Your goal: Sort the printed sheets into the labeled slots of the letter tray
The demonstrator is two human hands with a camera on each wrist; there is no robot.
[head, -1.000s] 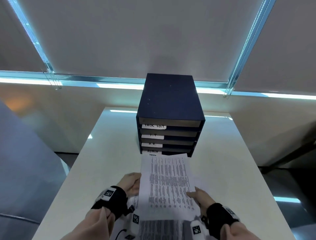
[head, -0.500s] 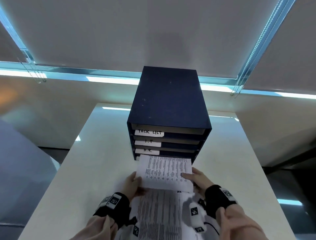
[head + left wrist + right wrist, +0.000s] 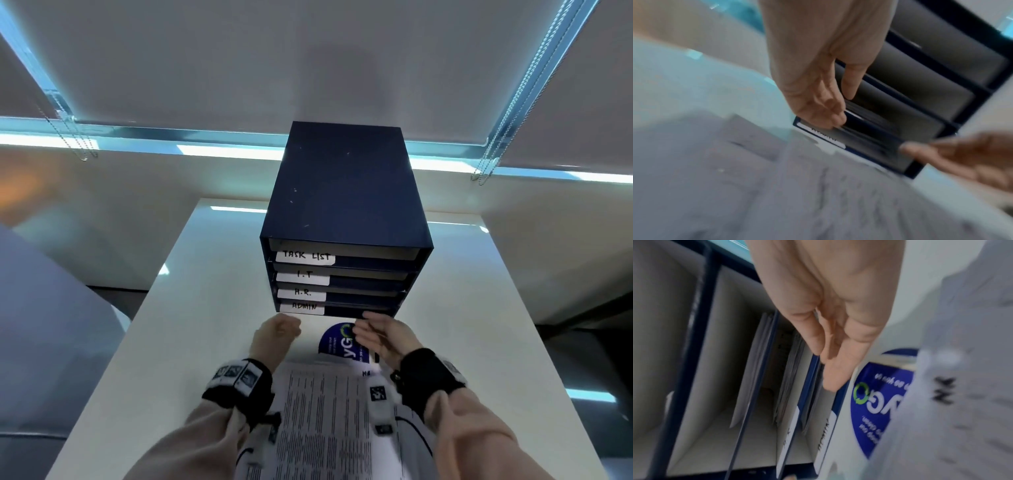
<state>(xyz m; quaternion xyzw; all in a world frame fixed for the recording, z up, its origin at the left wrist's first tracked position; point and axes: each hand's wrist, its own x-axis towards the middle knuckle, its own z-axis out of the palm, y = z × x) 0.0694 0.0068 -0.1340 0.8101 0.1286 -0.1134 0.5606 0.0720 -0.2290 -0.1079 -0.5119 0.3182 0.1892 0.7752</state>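
Table (image 3: 479,308): glossy white it was, slick under loose paper.
Letter tray (image 3: 346,192): rigid navy box; one shove could have skated it back.
Printed sheets (image 3: 325,411): a floppy stack, it lay between the forearms (corners buckle easily).
ADMIN slot (image 3: 356,310): bottom, narrow, a jam risk.
Right hand (image 3: 380,337): flat, fingers straight, at its mouth.
Left hand (image 3: 275,334): curled, held nothing.

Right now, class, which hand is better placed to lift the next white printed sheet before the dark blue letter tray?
Probably the right hand: its fingers are straight and it hovers at the far right corner of the white printed sheet. The left hand, near the far left corner, is curled.
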